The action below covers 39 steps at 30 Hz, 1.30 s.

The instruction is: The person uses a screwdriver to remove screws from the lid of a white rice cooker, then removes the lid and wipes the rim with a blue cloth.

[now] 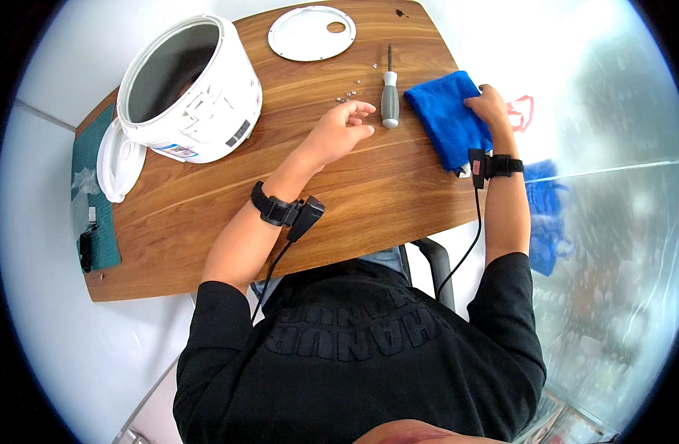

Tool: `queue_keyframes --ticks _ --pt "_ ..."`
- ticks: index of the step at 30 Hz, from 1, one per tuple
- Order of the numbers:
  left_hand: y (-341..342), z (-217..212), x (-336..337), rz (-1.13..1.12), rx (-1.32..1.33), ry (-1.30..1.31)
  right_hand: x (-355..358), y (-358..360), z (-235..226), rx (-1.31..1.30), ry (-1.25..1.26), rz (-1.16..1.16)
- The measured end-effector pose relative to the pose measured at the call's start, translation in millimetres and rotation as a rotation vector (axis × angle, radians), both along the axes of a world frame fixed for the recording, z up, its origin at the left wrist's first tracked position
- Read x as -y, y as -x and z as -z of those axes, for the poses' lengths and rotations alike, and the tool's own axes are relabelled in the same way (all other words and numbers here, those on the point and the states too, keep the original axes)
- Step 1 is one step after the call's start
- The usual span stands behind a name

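Observation:
My left hand [338, 133] hovers over the middle of the wooden table, its fingers loosely curved, the thumb apart and nothing held. Just right of it a screwdriver [390, 102] with a grey handle lies with its dark shaft pointing away. Several small metal screws [348, 98] are scattered beyond the fingertips. A folded blue cloth [449, 118] lies at the table's right edge. My right hand [490, 108] grips the right side of this cloth, thumb on top; the fingers underneath are partly hidden.
A white tub-shaped appliance body [221, 103] stands open at the far left, with a white lid [122, 161] beside it. A round white plate [310, 33] with one hole lies at the back. A green mat [99, 222] covers the left edge. Cables hang from both wrist straps.

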<state>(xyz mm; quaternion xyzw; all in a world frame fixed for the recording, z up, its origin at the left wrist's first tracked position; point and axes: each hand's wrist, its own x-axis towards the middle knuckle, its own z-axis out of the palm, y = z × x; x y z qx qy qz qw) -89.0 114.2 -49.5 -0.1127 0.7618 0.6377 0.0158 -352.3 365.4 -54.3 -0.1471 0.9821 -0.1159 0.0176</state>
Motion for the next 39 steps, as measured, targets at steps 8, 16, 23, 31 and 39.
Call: queue_keyframes --ticks 8,16,23,31,39 --pt "-37 -28 8 0.115 -0.111 -0.043 -2 -57 -90 -0.165 0.274 -0.101" --pt "-88 -106 5 -0.121 -0.799 0.507 14 -187 -188 -0.055 0.726 -0.549" --pt "-168 -126 28 -0.087 -0.418 0.032 97 -235 -170 0.391 1.017 -0.880" --pt "-203 -98 43 -0.318 -0.327 0.166 167 -275 -127 0.121 0.969 -0.909" --pt "-197 -94 56 -0.290 -0.476 -0.258 179 -308 -101 -0.244 0.764 -1.212"
